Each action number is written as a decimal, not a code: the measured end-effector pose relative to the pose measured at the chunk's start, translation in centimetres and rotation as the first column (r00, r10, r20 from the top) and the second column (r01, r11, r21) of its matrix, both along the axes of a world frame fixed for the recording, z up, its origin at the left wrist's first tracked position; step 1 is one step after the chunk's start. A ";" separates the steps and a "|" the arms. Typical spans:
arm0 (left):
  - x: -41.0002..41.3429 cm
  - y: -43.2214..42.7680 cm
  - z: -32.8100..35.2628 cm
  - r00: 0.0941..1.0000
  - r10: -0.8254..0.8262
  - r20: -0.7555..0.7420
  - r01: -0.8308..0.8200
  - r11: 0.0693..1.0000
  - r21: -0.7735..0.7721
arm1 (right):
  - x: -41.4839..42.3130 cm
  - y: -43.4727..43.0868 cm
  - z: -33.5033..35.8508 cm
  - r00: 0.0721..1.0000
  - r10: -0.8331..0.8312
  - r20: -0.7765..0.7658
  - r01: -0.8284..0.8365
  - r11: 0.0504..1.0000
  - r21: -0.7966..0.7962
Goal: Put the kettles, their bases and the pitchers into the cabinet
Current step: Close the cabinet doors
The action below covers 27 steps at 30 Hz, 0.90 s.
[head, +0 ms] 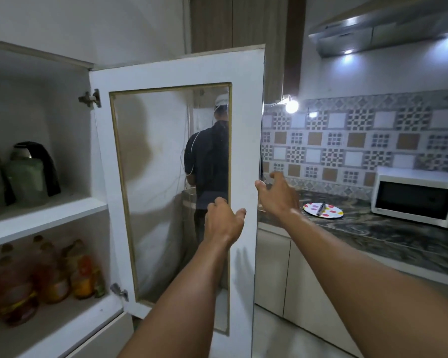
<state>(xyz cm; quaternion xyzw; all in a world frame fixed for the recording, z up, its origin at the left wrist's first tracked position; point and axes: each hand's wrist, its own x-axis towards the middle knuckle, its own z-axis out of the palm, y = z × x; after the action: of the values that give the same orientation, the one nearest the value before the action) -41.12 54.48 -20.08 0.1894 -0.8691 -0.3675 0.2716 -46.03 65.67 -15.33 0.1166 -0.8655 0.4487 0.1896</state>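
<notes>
Your left hand lies on the white glass-panelled cabinet door, fingers loosely apart, your right hand at its free edge at three o'clock, fingers spread and empty, while two green-bodied kettles with black handles stand on the cabinet's upper shelf at nine o'clock.

Kettles on upper shelf; bottles below.

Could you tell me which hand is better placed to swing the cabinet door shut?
Probably the left hand: it is open against the door near its free edge. The right hand reaches past that edge toward the counter.
</notes>
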 end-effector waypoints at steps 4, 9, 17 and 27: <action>-3.5 1.2 0.0 0.997 0.074 -0.015 -0.073 0.997 0.037 | -4.1 -0.8 1.0 0.995 0.090 0.039 -0.088 0.994 -0.058; -6.9 1.9 -0.3 0.992 0.124 -0.011 -0.123 0.991 0.044 | -7.3 -2.8 1.7 0.978 0.201 0.063 -0.195 0.977 -0.087; -7.9 4.3 -2.0 0.984 0.177 0.025 -0.178 0.982 0.068 | -7.8 -1.8 2.0 0.961 0.277 0.020 -0.276 0.960 -0.043; 0.3 4.3 -0.8 0.929 0.364 -0.069 -0.354 0.927 0.126 | 2.1 -2.0 2.8 0.911 0.411 -0.018 -0.411 0.912 0.002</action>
<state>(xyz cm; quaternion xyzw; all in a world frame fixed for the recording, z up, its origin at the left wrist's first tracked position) -40.81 58.78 -20.85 0.3431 -0.7846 -0.3676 0.3628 -43.96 63.71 -12.55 0.2997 -0.8196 0.4782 0.0989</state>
